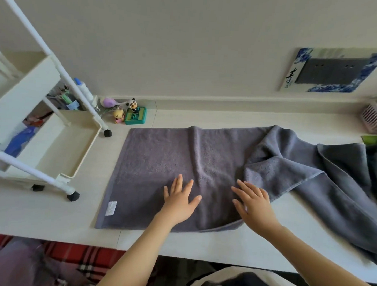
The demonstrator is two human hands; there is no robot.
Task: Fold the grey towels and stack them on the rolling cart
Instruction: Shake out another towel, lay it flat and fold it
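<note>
On the white worktop (201, 241), beside the rolling cart (55, 142), lies a grey towel (161, 159), spread flat at its cart end and bunched in folds at the end far from the cart. Both hands press flat on the towel with straight fingers: the left hand (179, 201) nearer the cart, the right hand (254, 204) just beside the folded part. Behind the towel, near the cart wheel, stand 2 small figures (128, 112).
</note>
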